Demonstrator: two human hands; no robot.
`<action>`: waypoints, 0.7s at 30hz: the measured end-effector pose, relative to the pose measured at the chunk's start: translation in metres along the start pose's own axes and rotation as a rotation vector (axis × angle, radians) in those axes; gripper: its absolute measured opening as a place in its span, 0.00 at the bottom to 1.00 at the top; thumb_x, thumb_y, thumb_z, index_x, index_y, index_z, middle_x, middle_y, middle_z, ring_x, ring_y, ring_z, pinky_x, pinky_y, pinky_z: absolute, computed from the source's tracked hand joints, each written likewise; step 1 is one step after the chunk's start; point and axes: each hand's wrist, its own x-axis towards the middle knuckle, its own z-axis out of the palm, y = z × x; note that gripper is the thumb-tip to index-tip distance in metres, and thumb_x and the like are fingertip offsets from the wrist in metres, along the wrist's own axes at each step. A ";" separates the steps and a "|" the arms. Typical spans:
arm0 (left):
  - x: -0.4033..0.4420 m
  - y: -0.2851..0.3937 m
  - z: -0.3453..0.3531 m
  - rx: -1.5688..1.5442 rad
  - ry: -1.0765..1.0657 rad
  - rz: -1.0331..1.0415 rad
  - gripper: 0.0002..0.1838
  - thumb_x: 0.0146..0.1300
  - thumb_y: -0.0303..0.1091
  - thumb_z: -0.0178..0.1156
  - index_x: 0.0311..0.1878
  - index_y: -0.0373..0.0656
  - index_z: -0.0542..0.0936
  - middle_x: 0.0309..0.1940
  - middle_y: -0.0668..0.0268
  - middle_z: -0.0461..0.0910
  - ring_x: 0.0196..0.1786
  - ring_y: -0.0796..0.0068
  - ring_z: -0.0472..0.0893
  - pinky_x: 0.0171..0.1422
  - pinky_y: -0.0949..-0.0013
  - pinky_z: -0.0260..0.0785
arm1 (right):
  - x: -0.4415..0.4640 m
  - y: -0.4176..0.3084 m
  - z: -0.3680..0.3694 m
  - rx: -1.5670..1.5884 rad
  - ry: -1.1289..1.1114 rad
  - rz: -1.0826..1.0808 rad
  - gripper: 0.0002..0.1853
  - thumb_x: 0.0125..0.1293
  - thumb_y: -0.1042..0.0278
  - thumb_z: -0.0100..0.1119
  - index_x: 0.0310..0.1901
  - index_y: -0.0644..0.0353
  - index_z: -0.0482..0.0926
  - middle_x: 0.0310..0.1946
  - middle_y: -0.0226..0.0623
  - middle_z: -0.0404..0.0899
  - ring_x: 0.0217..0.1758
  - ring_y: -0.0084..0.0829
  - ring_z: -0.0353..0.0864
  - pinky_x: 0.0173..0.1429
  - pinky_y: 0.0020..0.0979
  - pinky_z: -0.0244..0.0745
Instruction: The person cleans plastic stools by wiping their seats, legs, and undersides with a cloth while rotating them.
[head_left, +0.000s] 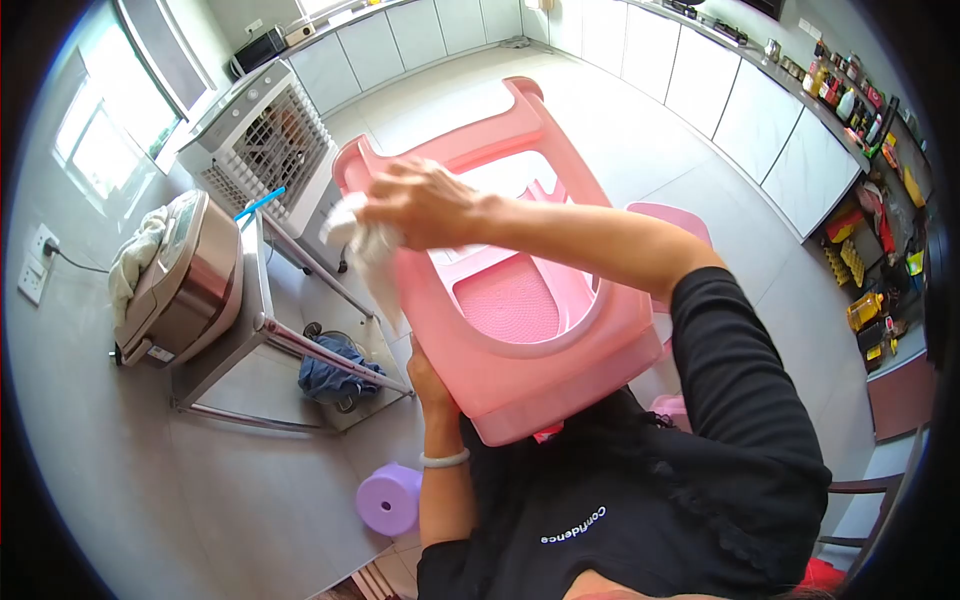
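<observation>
A pink plastic stool (440,370) is tilted in front of my body, its feet pointing away from me. Through the large opening in its side a textured panel (510,300) shows. My left hand (430,378) grips the stool's lower left edge, with the fingers partly hidden behind it. Reaching across the stool, my right hand (425,203) is closed on a whitish cloth (375,255) at the upper left leg. The cloth hangs down along the stool's left side, and both it and the hand are slightly blurred.
On the left, a rice cooker (185,280) sits on a metal-framed stand (310,345), near an air cooler (265,140). A purple stool (388,500) stands on the floor below. Another pink piece (672,222) is behind my right arm. Cabinets (690,75) and bottle-filled shelves (850,100) line the right.
</observation>
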 end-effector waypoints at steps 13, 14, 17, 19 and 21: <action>0.014 -0.023 -0.028 0.103 -0.031 0.064 0.25 0.78 0.43 0.38 0.62 0.31 0.72 0.52 0.54 0.79 0.51 0.63 0.81 0.56 0.62 0.75 | -0.080 0.110 -0.051 -0.321 -0.013 0.369 0.19 0.57 0.61 0.61 0.52 0.42 0.80 0.52 0.35 0.79 0.56 0.43 0.76 0.55 0.47 0.73; 0.013 -0.020 -0.026 0.123 -0.051 0.068 0.24 0.78 0.42 0.38 0.62 0.31 0.71 0.52 0.54 0.79 0.51 0.63 0.81 0.56 0.63 0.75 | -0.094 0.129 -0.048 -0.368 0.075 0.440 0.19 0.56 0.62 0.61 0.52 0.43 0.81 0.51 0.36 0.80 0.55 0.44 0.76 0.55 0.45 0.74; 0.012 -0.022 -0.027 0.270 -0.053 0.125 0.24 0.77 0.41 0.38 0.63 0.32 0.71 0.53 0.55 0.78 0.51 0.63 0.81 0.57 0.63 0.75 | -0.122 0.210 -0.055 -0.061 0.150 0.803 0.24 0.50 0.67 0.66 0.53 0.48 0.82 0.59 0.38 0.76 0.62 0.44 0.71 0.67 0.42 0.67; 0.015 -0.022 -0.030 0.305 -0.026 0.122 0.24 0.77 0.41 0.38 0.64 0.33 0.71 0.54 0.55 0.78 0.52 0.64 0.80 0.57 0.63 0.74 | -0.117 0.207 -0.089 -0.211 0.221 0.896 0.24 0.51 0.67 0.66 0.54 0.53 0.81 0.59 0.40 0.75 0.62 0.47 0.72 0.68 0.38 0.67; 0.015 -0.020 -0.037 0.244 0.017 0.050 0.24 0.77 0.41 0.38 0.65 0.34 0.70 0.55 0.55 0.77 0.53 0.64 0.80 0.57 0.63 0.74 | -0.123 0.221 -0.081 0.018 0.169 0.886 0.27 0.54 0.63 0.67 0.57 0.57 0.79 0.62 0.43 0.72 0.68 0.44 0.67 0.71 0.37 0.65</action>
